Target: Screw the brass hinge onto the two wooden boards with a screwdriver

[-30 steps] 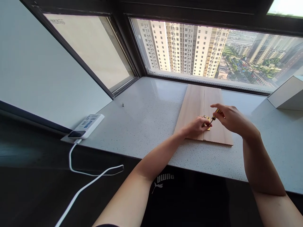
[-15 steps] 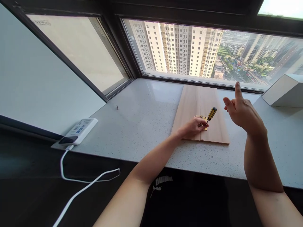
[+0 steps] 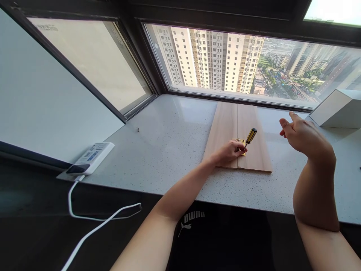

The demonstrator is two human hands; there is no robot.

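The work in hand looks like driving a screw into the brass hinge (image 3: 243,152) that joins the two wooden boards (image 3: 225,124), which lie side by side on the sill (image 3: 175,146), reaching from near its front edge back towards the window. The left hand (image 3: 229,153) rests on the boards at the hinge, its fingers closed round the lower shaft of the screwdriver (image 3: 249,136). The tool stands tilted, tip down at the hinge, its yellow and black handle free in the air. The right hand (image 3: 306,137) hangs above the sill to the right of the boards, fingers loosely spread, holding and touching nothing. Turning the driver would, I judge, call for a grip on that bare handle and a steady push down the shaft — with the tip kept seated. A small loose screw (image 3: 138,129) lies well apart near the sill's far left corner, and a power strip (image 3: 90,158) sits at its front left corner.
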